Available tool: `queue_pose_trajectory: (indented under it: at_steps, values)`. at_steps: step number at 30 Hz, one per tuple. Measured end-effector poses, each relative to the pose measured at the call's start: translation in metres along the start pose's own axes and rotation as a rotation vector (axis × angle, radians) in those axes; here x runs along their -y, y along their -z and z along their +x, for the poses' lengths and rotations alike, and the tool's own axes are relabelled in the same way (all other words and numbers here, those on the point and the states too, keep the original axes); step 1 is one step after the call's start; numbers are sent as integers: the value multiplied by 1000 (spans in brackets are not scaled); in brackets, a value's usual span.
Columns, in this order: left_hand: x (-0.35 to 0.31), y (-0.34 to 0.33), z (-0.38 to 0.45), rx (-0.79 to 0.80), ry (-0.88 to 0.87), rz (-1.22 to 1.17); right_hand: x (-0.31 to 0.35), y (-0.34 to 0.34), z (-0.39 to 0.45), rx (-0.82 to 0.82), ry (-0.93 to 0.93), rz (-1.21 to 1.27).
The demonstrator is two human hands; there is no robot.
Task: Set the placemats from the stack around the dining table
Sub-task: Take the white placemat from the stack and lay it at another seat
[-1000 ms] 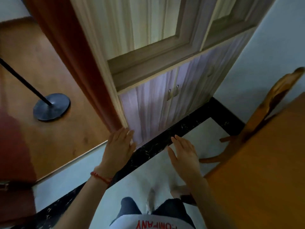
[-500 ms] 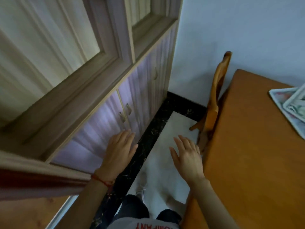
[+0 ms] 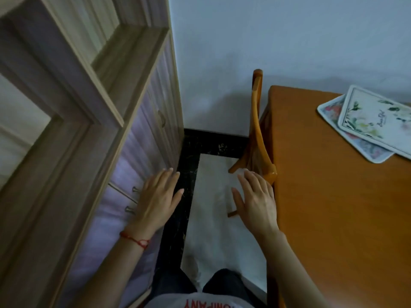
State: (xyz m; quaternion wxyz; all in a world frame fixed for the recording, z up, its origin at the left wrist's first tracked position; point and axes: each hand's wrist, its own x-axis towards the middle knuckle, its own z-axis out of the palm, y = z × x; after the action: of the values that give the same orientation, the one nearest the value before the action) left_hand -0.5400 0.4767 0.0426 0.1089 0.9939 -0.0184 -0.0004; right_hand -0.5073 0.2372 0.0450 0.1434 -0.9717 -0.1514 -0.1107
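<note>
- Left hand (image 3: 159, 197) and right hand (image 3: 255, 201) hover over the floor, fingers straight and slightly spread, holding nothing.
- The placemats (image 3: 367, 127) lie overlapped on the dining table's (image 3: 333, 218) far right; probably two, the frame crops them.
- Risk: a hip catching the chair (image 3: 258, 134) in the narrow gap beside the cabinet (image 3: 142, 156).
</note>
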Motion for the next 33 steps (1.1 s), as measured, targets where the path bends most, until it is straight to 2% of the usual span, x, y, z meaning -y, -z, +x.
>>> queue_pose_trajectory:
  at_steps: [13, 19, 28, 33]
  values:
    - [-18, 4, 134, -8, -148, -40, -48, 16, 84, -154, -155, -35]
    - [-38, 6, 210, -5, -200, -34, -86, 16, 126, -81, -261, -35]
    - [-69, 12, 306, 10, -355, -50, -131, 17, 170, -124, -385, -109]
    - [-83, 16, 367, 37, -474, -54, -149, 9, 196, -130, -522, -162]
